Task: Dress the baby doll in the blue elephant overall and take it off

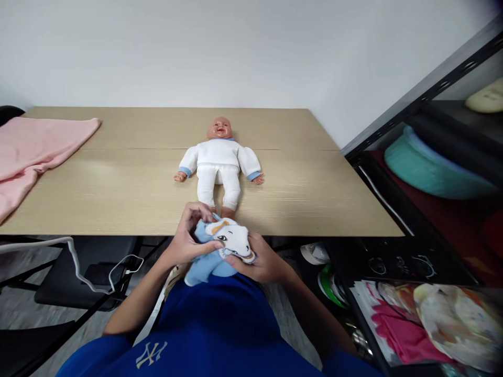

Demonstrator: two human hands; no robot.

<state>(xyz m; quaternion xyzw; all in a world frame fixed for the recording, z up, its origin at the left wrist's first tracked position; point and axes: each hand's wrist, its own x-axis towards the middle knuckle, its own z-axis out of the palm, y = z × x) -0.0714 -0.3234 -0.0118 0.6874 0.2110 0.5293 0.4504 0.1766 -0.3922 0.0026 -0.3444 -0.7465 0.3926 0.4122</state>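
Note:
A soft light blue cloth piece with a white animal face sewn on it is held between both hands, just off the table's near edge. Its exact kind I cannot make out. On its left side my left hand grips it, thumb lying across the animal face. My right hand pinches the right end, thumb on top near the muzzle. Beyond them a baby doll lies on its back on the table, arms spread and feet toward me. It wears a white top with blue cuffs and white trousers.
The wooden table runs up to a white wall. A pink cloth lies on its left side. Below left are a black chair and a white cable. To the right, a shelf holds a teal basin and packed goods.

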